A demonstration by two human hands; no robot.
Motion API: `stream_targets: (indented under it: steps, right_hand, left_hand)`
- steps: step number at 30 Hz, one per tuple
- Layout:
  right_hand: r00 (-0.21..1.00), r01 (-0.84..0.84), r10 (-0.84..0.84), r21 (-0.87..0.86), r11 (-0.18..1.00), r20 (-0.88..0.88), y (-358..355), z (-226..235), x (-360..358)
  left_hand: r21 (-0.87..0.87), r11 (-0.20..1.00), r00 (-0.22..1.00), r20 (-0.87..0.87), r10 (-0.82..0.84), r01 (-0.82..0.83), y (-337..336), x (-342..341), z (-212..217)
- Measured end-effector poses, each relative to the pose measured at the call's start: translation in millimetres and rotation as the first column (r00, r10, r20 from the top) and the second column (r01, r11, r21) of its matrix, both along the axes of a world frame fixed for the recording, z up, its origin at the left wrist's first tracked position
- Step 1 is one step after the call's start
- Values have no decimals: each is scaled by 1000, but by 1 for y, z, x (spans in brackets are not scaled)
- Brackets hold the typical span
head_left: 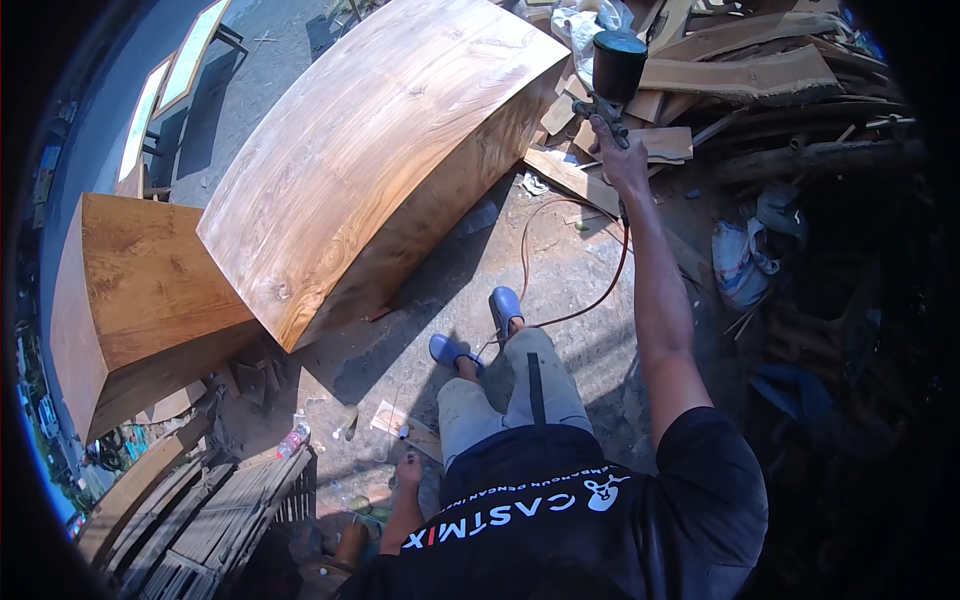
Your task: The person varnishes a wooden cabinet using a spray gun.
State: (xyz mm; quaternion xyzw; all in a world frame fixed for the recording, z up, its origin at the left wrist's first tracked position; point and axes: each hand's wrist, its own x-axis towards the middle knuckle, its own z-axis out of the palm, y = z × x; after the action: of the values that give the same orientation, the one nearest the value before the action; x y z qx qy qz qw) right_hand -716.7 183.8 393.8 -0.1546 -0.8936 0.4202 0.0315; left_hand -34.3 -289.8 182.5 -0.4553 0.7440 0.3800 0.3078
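Note:
My right arm stretches far forward, and my right hand point(622, 160) is closed round the handle of a spray gun point(606, 118). A dark round cup point(619, 72) tops the gun. From below the grip, a thin reddish-brown hose point(612, 285) curves down to the ground near my feet. Left of the gun, apart from it, lies a large wooden panel piece point(390, 140) with a pale, grainy top and a browner side. My left hand point(408, 470) hangs low by my left side, its fingers curled, with nothing visible in them.
A second, browner wooden piece point(150, 275) stands at the left. Offcut boards point(745, 78) are heaped at the far right, with a white sack point(742, 262) below them. A slatted wooden stack point(225, 515) and a plastic bottle point(293, 440) are at the lower left.

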Motion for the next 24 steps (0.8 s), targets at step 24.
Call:
stream_targets:
  steps: [24]
  right_hand:
    - [982,-153,163,110,982,-92,22,40,-102]
  left_hand:
    - [-7,992,992,-9,125,-125,144,-66,11]
